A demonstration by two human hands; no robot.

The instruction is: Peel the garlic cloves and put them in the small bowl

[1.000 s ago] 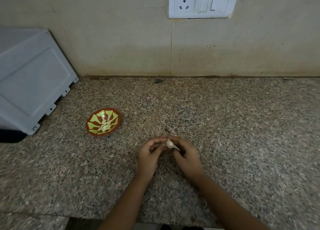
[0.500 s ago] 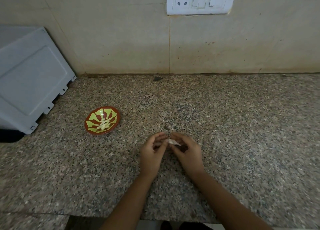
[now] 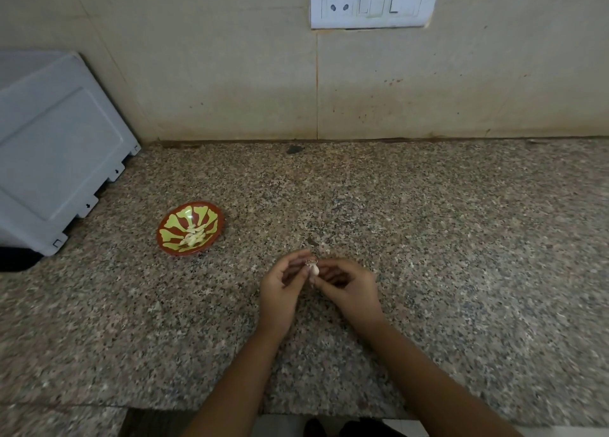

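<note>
A pale garlic clove (image 3: 313,269) is pinched between the fingertips of both hands above the granite counter. My left hand (image 3: 282,290) pinches its left side with thumb and fingers. From the right, my right hand (image 3: 351,288) holds it with curled fingers. A bit of papery skin sticks up at the clove's top. The small red bowl (image 3: 211,214) with a yellow-green pattern sits to the left, holding several peeled cloves (image 3: 194,237).
A grey appliance (image 3: 56,140) stands at the far left against the wall. Bits of garlic skin (image 3: 318,244) lie on the counter (image 3: 461,255) just beyond my hands. A white socket and switch plate (image 3: 370,1) is on the wall. The counter's front edge runs below my forearms.
The clove has turned from lying sideways to more upright between my fingertips. Both hands stay together at the same spot on the counter.
</note>
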